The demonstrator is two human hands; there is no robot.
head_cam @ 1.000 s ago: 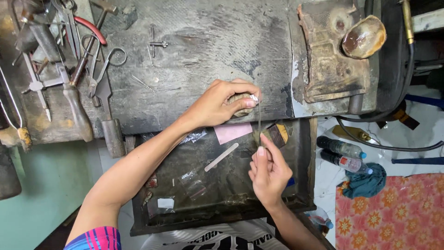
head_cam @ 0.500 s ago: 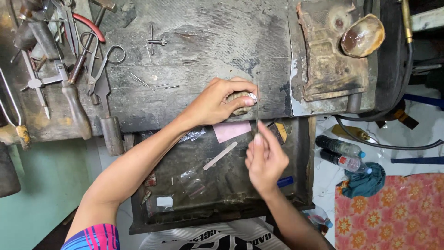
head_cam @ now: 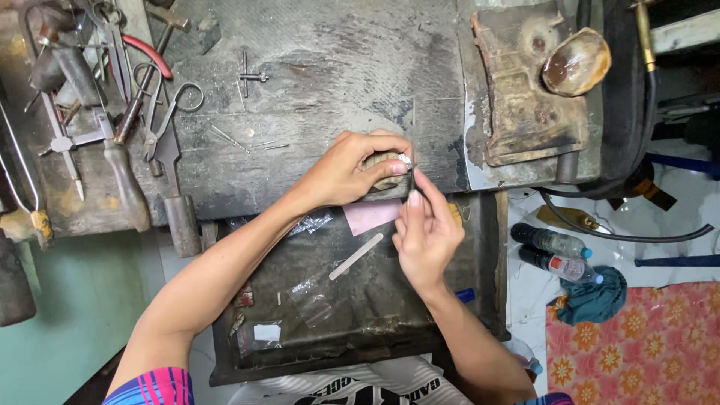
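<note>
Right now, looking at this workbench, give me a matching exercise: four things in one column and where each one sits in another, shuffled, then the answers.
Things:
1. scissors
2. pink paper
3. plastic bottles
4. shell-shaped dish

Places:
A. on the floor, to the right of the bench
B. among the hand tools at the bench's left end
C. on the rusty block at the bench's upper right
D. in the dark drawer, just under the left hand

Pairs: 1-B, 2-D, 3-A, 4-C
</note>
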